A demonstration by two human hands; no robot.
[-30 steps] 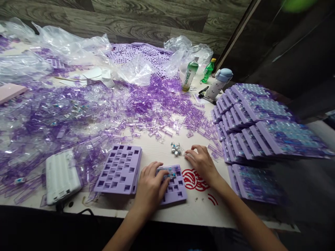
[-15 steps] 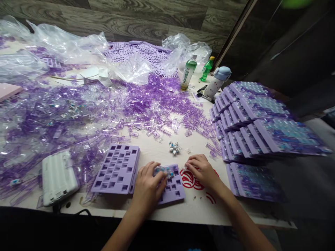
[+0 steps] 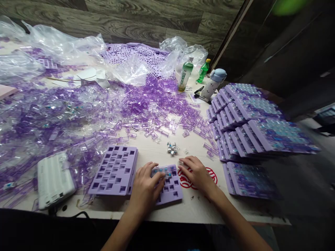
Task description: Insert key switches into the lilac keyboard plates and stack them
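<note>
A small purple keyboard plate (image 3: 174,196) with square holes lies flat in front of me, with clear keycaps and blue switches (image 3: 167,170) along its upper part. My left hand (image 3: 146,181) grips the plate from its left side, thumb and fingers curled over the top. Just off the plate's upper right corner, my right hand (image 3: 195,172) is closed, its fingertips together around a small pale piece that I cannot make out. Beyond the plate sits a small heap of metallic and blue switches (image 3: 172,149). Stacked purple plates (image 3: 112,170) lie left of my left hand.
Finished-looking plates with keycaps (image 3: 269,136) stand in leaning stacks on the right. Loose clear purple pieces (image 3: 146,101) spread across the table's left and middle. A white device (image 3: 54,179) sits at front left; bottles (image 3: 186,75), a flask (image 3: 213,83) and plastic bags (image 3: 65,42) are farther back.
My right hand has moved slightly left and nearer the plate's upper right corner. My left hand keeps its grip on the plate. The whole view has shifted a little.
</note>
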